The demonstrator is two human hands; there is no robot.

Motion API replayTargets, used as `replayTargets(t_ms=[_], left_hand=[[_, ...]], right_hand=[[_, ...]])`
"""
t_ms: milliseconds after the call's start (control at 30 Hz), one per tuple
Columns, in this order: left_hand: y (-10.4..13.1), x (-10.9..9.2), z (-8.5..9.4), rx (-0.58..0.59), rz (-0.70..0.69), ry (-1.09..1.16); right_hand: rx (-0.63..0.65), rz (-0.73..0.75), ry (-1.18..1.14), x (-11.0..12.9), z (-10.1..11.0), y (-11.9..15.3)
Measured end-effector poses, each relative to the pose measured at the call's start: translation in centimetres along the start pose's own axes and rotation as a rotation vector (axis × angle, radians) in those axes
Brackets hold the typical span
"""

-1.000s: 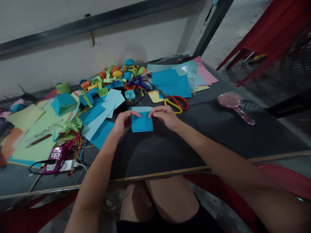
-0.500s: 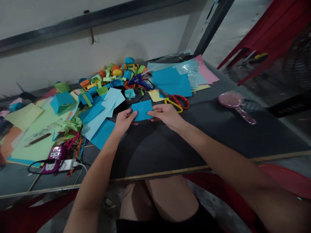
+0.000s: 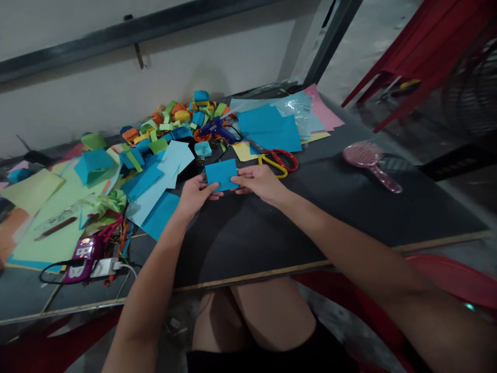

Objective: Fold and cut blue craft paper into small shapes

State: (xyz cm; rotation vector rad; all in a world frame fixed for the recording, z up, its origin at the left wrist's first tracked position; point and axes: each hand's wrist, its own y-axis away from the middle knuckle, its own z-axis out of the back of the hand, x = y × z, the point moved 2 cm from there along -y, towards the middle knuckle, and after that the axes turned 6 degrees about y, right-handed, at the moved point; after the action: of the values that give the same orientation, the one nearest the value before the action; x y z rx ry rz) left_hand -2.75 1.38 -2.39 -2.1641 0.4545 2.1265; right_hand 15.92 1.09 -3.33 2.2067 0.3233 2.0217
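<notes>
A small blue paper rectangle [image 3: 221, 173] is held up between both hands over the dark table [image 3: 256, 238]. My left hand [image 3: 197, 194] pinches its lower left side, thumb on the front face and fingers behind. On the right edge, my right hand [image 3: 261, 182] grips it the same way. Scissors [image 3: 277, 161] with one red and one yellow handle lie just beyond my right hand. Left of my left hand are light blue paper strips [image 3: 149, 194] and a darker blue sheet [image 3: 161, 215].
Folded paper pieces [image 3: 182, 116] are heaped at the back beside a blue glue gun [image 3: 219, 128]. Blue sheets [image 3: 269, 127] lie at the back right. A pink hairbrush [image 3: 365, 154] rests on the right. At left are a purple device [image 3: 83, 259] with cables and green paper [image 3: 50, 217].
The whole view has shifted slightly, so things on the table appear a little further left. Both hands keep their hold on the blue paper, which looks much the same.
</notes>
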Motion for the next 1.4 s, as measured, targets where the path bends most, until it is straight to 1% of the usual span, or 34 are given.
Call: replayTargets(t_ms=[100,167,233,367,400,533,633,700,767,967,1033,1100,1167,1200,1267,1400], left_hand=[[0.0,-0.1,0.2,-0.051,0.013,-0.02],[-0.1,-0.1,0.3,-0.063,0.015,-0.024],[-0.2,0.0,0.4,-0.059,0.007,-0.016],[-0.3,-0.1,0.5,-0.069,-0.03,0.017],[-0.3,-0.1,0.5,-0.072,-0.037,0.025],[-0.4,0.0,0.4,-0.075,-0.059,0.047],[-0.3,0.0,0.4,-0.075,-0.069,0.036],[-0.2,0.0,0.4,-0.085,-0.073,0.032],[-0.1,0.0,0.4,-0.093,-0.067,0.04],[-0.2,0.0,0.4,-0.086,-0.06,0.077],[-0.1,-0.1,0.4,-0.088,-0.053,0.078],[-0.1,-0.2,0.4,-0.056,-0.018,0.062],[0.0,-0.2,0.3,0.035,0.053,0.013],[0.1,-0.2,0.2,0.086,0.086,-0.014],[0.2,-0.2,0.1,0.14,0.12,-0.052],[0.2,-0.4,0.4,0.175,0.123,-0.1]], right_hand=[[0.115,-0.064,0.094,0.0,0.0,0.2],[0.148,-0.087,0.17,0.0,0.1,0.3],[0.166,-0.085,0.222,0.1,0.3,0.4],[0.275,-0.056,0.303,0.2,0.4,0.4],[0.275,-0.036,0.308,0.3,0.4,0.3],[0.153,0.071,0.243,0.4,0.3,0.3],[0.109,0.156,0.254,0.4,0.2,0.4],[0.106,0.196,0.291,0.5,0.3,0.5],[0.111,0.206,0.303,0.5,0.3,0.5],[0.136,0.2,0.291,1.0,0.4,0.6],[0.161,0.172,0.296,1.0,0.4,0.6],[0.192,0.128,0.291,0.9,0.5,0.4],[0.187,0.109,0.266,0.8,0.5,0.2],[0.168,0.124,0.25,0.8,0.6,0.0],[0.114,0.18,0.259,0.7,0.8,-0.2],[0.031,0.335,0.445,0.9,1.2,-0.3]])
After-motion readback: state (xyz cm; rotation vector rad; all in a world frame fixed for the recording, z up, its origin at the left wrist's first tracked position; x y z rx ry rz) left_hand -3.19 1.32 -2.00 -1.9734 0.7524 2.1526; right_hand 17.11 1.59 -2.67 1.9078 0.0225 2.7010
